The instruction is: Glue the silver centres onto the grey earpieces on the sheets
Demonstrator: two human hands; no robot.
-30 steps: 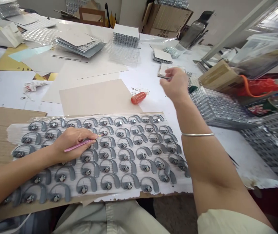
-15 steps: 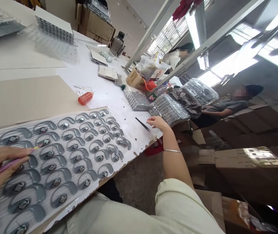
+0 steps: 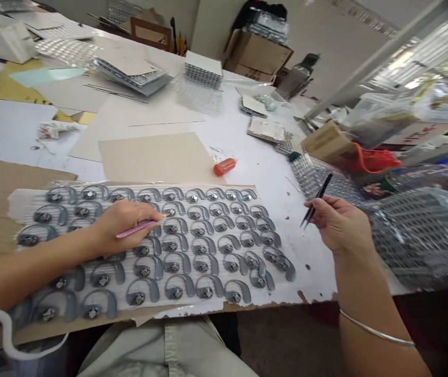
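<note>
My left hand (image 3: 124,222) is closed around a slim pink stick-like tool (image 3: 135,229), whose yellowish tip reaches a grey ear-hook earphone piece (image 3: 175,209). I cannot make out exactly what kind of tool it is. Rows of similar curved grey pieces, each with a small round metallic part, lie on a white foam sheet (image 3: 287,298). Some sit hidden beneath my left hand and forearm. Over the white table to the right, my right hand (image 3: 344,222) pinches black tweezers (image 3: 324,186), their tips pointing down and apart from the earphone pieces.
A red-orange bottle (image 3: 224,167) lies behind the foam sheet, beside a beige board (image 3: 153,157). Plastic-wrapped stacked trays (image 3: 424,235) stand right of my right hand. Farther back are a cardboard box (image 3: 259,55), a dark bottle (image 3: 297,78) and a metal shelf post (image 3: 381,57).
The view has swung left. My right hand has picked up the black tweezers from the table. My left hand still holds the pink tool over the earphone pieces.
</note>
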